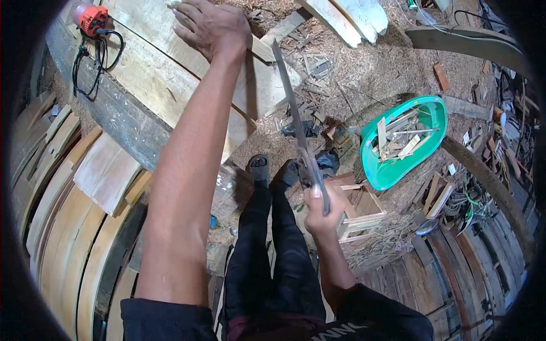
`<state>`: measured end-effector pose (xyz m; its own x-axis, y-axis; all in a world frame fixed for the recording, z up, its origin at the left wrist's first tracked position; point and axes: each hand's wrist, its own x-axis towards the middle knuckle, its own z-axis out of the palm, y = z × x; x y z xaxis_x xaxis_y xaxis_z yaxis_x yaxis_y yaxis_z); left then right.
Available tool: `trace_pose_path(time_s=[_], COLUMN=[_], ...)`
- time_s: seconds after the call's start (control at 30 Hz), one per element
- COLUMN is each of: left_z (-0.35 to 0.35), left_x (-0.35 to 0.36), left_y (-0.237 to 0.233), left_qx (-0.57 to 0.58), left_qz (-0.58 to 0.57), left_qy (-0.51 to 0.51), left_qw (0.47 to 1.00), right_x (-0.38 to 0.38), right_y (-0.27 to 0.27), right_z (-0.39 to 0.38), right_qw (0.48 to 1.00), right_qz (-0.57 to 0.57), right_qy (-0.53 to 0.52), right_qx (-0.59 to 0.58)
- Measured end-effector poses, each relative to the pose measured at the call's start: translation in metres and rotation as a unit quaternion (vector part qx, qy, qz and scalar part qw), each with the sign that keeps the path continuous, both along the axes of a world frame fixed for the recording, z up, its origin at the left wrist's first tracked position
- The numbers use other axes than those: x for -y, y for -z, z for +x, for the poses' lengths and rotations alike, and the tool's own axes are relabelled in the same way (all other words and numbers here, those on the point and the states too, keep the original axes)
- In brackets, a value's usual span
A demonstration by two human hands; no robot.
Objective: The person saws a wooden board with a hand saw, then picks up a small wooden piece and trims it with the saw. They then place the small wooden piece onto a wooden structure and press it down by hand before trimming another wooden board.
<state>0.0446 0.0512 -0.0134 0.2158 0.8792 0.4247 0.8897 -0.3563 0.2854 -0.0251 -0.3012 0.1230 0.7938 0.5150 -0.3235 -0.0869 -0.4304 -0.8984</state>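
My right hand (325, 213) is wrapped round the handle of a handsaw (293, 105). Its blade points up and away, with the tip close to the end of a short wooden strip (261, 50). That strip sticks out from beneath my left hand (213, 25), which lies palm down with its fingers stretched out. Under both are wide pale boards (153, 85) on the workbench, with a dark gap running between them. The underside of my left palm is hidden.
A red power tool (92, 21) with a black cord rests on the bench's left. On the sawdust-covered floor, a green plastic tub (373, 176) holds wood offcuts, near a wooden box frame (364, 211). Planks (68, 227) lie at the left; curved boards (347, 20) stand at the top.
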Motion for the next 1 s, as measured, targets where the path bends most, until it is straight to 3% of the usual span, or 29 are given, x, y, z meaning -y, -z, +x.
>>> trace_pose_path(time_s=[0.03,0.17,0.3,0.37,0.5,0.63,0.73,0.87,1.0], left_z=[0.001,-0.001,0.003,0.002,-0.003,0.002,0.002,0.002,0.001], left_x=[-0.002,-0.007,-0.006,-0.001,0.003,0.003,-0.002,-0.006,-0.005], left_y=[0.001,0.005,0.002,0.001,0.002,0.001,0.005,0.005,0.007], left_qx=[-0.007,0.003,0.015,0.017,0.002,0.014,0.008,0.014,0.018], left_qz=[0.004,0.002,0.014,0.017,-0.001,-0.005,0.018,0.011,0.022], left_qy=[-0.002,0.006,0.001,0.008,-0.001,0.006,-0.001,0.003,0.004], left_qw=[1.000,1.000,1.000,1.000,1.000,1.000,1.000,1.000,1.000], right_x=[-0.011,-0.069,-0.007,-0.003,-0.066,-0.007,-0.013,-0.074,-0.006], right_y=[0.009,0.041,0.013,0.029,0.048,0.030,0.022,0.049,0.022], right_z=[0.006,0.041,-0.003,-0.004,0.038,0.001,0.004,0.040,-0.004], right_qw=[0.998,1.000,0.997,0.999,0.999,0.997,0.997,1.000,0.998], right_qz=[0.031,0.013,0.037,0.033,0.037,0.062,0.066,0.021,0.056], right_qy=[-0.015,-0.017,-0.014,-0.002,-0.010,-0.008,-0.009,-0.002,0.004], right_qx=[0.059,-0.023,0.060,0.017,0.013,0.049,0.028,0.010,0.027])
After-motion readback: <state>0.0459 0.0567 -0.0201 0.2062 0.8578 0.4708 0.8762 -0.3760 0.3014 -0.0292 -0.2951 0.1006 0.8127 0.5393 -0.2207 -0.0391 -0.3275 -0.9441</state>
